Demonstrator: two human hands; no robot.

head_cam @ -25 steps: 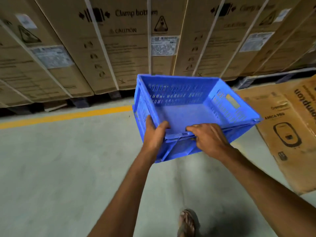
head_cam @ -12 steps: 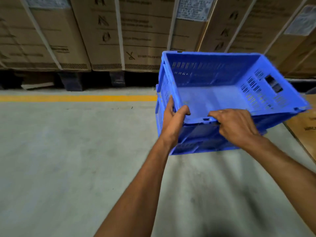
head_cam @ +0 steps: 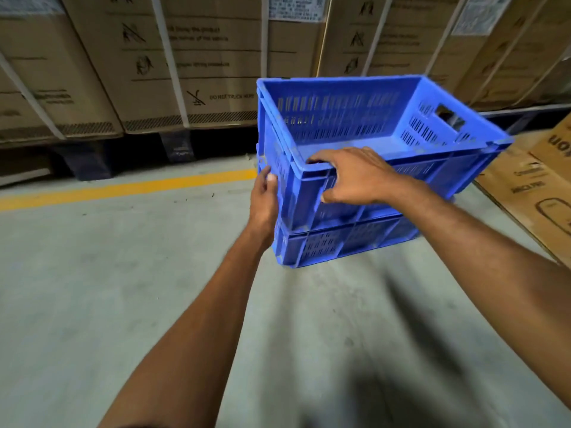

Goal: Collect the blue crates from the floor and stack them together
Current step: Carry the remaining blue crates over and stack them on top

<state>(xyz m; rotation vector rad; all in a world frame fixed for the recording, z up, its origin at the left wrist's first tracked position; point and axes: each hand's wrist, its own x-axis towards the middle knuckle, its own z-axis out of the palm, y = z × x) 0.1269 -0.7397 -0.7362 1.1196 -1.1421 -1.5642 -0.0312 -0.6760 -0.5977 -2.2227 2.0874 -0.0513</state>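
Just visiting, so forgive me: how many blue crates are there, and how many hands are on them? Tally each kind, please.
Blue crates: 2, the upper crate sitting on the lower crate
Hands: 2, the left hand and the right hand, both holding the upper crate
Total: 4

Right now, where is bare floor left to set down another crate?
Bare grey floor spreads left of the stacked blue crates, this side of the yellow line. Crowded: cartons behind, flattened cardboard on the right.
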